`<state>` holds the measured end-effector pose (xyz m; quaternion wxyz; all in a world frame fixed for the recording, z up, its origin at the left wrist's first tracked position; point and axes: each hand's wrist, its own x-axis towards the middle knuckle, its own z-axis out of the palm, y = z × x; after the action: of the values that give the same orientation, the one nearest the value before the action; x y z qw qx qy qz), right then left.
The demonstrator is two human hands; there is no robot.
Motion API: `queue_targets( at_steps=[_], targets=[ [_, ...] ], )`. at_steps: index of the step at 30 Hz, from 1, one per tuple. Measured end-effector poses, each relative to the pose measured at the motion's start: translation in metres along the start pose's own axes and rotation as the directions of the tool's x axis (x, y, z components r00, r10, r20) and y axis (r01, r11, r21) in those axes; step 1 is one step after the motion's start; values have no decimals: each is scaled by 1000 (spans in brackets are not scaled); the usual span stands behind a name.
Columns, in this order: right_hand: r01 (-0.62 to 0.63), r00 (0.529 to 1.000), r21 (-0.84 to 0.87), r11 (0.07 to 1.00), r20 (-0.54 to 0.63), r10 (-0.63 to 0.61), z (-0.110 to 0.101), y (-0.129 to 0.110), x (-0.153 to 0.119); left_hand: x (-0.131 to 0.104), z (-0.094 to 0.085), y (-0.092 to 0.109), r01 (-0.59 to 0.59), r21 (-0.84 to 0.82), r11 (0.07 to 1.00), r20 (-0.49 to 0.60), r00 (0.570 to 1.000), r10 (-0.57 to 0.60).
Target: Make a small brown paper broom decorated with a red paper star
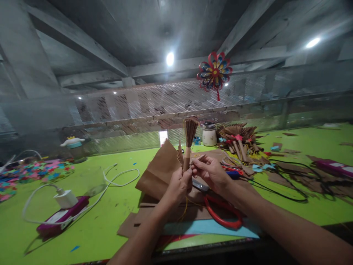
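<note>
Left hand (178, 183) grips paper bundle (191, 134) by stem (186, 161), pleats up, above brown sheets (160, 167). Right hand's (213, 173) fingers pinched beside stem; pinched item unclear. Best steady stem low, work lightly, spare pleats.

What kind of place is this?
It looks like a craft workshop, maybe for paper things: there are folded brown paper bundles, big red-handled scissors and a pile of colorful paper cutouts on the green table.
</note>
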<state>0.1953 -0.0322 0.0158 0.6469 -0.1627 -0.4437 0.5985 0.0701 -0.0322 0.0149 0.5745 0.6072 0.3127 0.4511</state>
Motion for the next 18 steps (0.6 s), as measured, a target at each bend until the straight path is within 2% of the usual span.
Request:
queue_targets(
  at_steps=[18],
  targets=[
    [-11,1000,-28,1000,24,12,-2,0,1,3,-3,-6,-39,49,998,-7,999,39]
  ],
)
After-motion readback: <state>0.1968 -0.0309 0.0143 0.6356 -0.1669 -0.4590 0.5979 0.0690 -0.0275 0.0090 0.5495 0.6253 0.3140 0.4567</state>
